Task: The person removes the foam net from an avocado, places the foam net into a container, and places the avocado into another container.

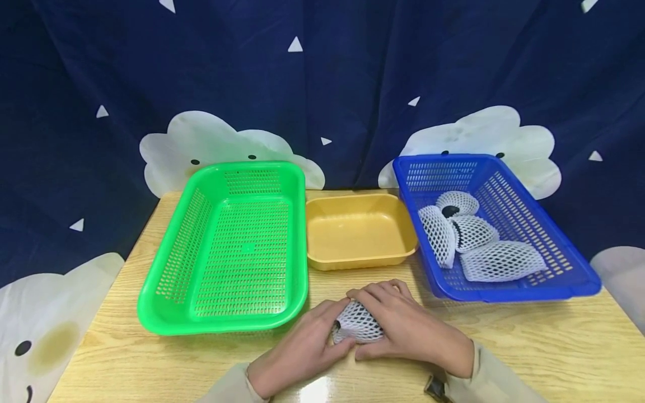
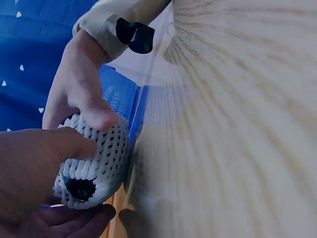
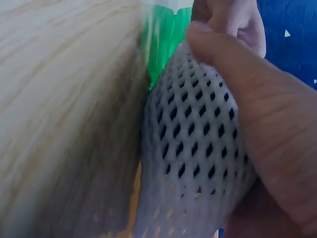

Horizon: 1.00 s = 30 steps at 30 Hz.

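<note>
A dark rounded fruit, possibly an avocado, sits inside a white foam net sleeve (image 1: pixel 359 323) near the table's front. My left hand (image 1: pixel 313 340) grips its left end, thumb on one side and fingers on the other. From the right, my right hand (image 1: pixel 403 327) holds the netted body between thumb and curled fingers. In the left wrist view, the dark end of the fruit (image 2: pixel 81 190) shows through the sleeve's opening. The right wrist view has the loose end of the foam net (image 3: pixel 183 198) beside my right thumb (image 3: pixel 233 59). Fingers partly hide the fruit.
A green basket (image 1: pixel 298 252) stands at left with nothing visible inside. Behind my hands is a yellow-orange tray (image 1: pixel 353 232), also without contents. At right, a blue basket (image 1: pixel 544 232) holds several white foam-net pieces (image 1: pixel 504 261), some showing something dark inside. Everything stands on a wooden table (image 1: pixel 166 364).
</note>
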Motion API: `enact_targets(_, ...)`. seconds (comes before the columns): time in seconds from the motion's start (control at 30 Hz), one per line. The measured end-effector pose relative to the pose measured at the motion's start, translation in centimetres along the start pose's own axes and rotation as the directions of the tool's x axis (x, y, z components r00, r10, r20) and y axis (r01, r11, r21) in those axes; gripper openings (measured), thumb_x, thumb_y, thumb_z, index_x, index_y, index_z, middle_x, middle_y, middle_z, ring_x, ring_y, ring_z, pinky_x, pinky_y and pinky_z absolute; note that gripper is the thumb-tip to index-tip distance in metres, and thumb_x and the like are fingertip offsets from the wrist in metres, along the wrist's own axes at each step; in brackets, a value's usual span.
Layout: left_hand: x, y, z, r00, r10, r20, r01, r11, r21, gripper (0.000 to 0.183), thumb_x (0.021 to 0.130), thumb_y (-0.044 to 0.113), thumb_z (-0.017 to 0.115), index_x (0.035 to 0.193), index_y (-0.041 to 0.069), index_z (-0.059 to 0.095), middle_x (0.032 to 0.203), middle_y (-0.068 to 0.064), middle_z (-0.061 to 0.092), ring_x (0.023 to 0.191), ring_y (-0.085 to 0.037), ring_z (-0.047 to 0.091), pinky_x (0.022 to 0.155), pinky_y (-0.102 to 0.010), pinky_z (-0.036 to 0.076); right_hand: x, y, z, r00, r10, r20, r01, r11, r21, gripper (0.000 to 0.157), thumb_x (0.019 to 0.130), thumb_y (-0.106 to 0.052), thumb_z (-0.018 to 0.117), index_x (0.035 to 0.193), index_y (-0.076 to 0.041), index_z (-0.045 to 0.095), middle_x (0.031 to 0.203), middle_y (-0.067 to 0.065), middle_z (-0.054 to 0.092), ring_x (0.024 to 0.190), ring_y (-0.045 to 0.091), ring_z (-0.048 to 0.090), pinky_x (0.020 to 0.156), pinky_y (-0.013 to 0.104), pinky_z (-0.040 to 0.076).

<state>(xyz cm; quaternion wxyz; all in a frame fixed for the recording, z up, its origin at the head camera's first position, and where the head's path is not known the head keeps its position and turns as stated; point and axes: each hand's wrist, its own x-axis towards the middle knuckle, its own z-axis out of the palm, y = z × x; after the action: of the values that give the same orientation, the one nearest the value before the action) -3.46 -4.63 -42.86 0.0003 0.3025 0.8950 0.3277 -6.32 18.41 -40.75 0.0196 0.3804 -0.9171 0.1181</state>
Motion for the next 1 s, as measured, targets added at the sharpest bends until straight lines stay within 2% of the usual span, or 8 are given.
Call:
enact_targets(0.1,0.01,0.00,-0.02,1.000,-0.006,-0.004,0.006,1.000,0.002,0.058,0.096,0.033,0.070,0.147,0.008,0.054,0.126,-0.002,0.070,0.110,-0.010,0.067,0.093,-0.027,0.058,0.00,0.07,-0.09,1.000,0.008,0.025,-0.008,1.000,0.025,0.090,0.072,-0.062,0.084,0.144,-0.018,0.053,0.127,-0.004,0.066,0.117,0.016,0.064,0.104,0.045,0.050)
enact_targets(0.2,0.03,0.05,-0.05,1.000,-0.011,-0.012,0.011,1.000,-0.003,0.058,0.094,0.028,0.070,0.146,0.007,0.054,0.127,-0.002,0.070,0.112,-0.011,0.068,0.095,-0.028,0.058,0.02,0.14,-0.09,0.999,0.009,0.042,-0.012,0.997,0.071,0.084,0.074,-0.051,0.086,0.143,-0.016,0.053,0.122,-0.005,0.066,0.106,0.010,0.065,0.094,0.036,0.058)
enact_targets(0.3,0.07,0.14,-0.09,0.999,-0.018,-0.028,0.018,1.000,-0.008,0.059,0.091,0.022,0.070,0.146,0.005,0.055,0.131,-0.004,0.070,0.118,-0.014,0.067,0.101,-0.031,0.057,0.09,0.24,-0.04,0.999,0.013,0.050,-0.018,0.994,0.106,0.080,0.073,-0.044,0.088,0.140,-0.015,0.055,0.116,-0.007,0.064,0.097,0.006,0.063,0.083,0.030,0.059)
enact_targets(0.47,0.09,0.22,-0.24,0.999,-0.033,-0.041,0.033,0.999,0.000,0.060,0.086,0.017,0.069,0.143,0.004,0.058,0.132,-0.005,0.069,0.120,-0.016,0.067,0.104,-0.033,0.056,0.10,0.47,-0.10,0.997,0.030,0.073,-0.039,0.992,0.124,0.079,0.073,-0.043,0.088,0.138,-0.015,0.055,0.115,-0.008,0.064,0.096,0.005,0.062,0.083,0.029,0.058)
enact_targets(0.63,0.13,0.08,-0.37,0.999,-0.020,-0.048,0.020,1.000,0.000,0.062,0.082,0.012,0.068,0.142,0.003,0.059,0.131,-0.005,0.070,0.118,-0.016,0.068,0.103,-0.032,0.057,0.07,0.57,-0.14,0.996,0.038,0.080,-0.049,0.989,0.139,0.078,0.074,-0.044,0.088,0.138,-0.014,0.055,0.115,-0.008,0.065,0.097,0.005,0.061,0.085,0.030,0.058)
enact_targets(0.9,0.18,0.02,-0.52,0.999,-0.030,-0.043,0.029,1.000,-0.003,0.052,0.092,0.016,0.067,0.141,0.003,0.059,0.131,-0.007,0.070,0.119,-0.019,0.069,0.103,-0.034,0.057,0.10,0.78,0.09,0.996,0.059,0.072,-0.069,0.986,0.154,0.078,0.072,-0.045,0.088,0.136,-0.014,0.057,0.113,-0.004,0.067,0.097,0.007,0.063,0.085,0.032,0.059)
enact_targets(1.0,0.20,0.03,-0.53,0.998,-0.040,-0.048,0.040,0.999,-0.006,0.050,0.093,0.016,0.066,0.141,0.004,0.059,0.130,-0.006,0.069,0.117,-0.018,0.069,0.102,-0.033,0.057,0.15,0.90,0.09,0.995,0.071,0.074,-0.082,0.984,0.157,0.078,0.071,-0.045,0.089,0.135,-0.014,0.057,0.113,-0.003,0.068,0.097,0.009,0.064,0.083,0.033,0.059)
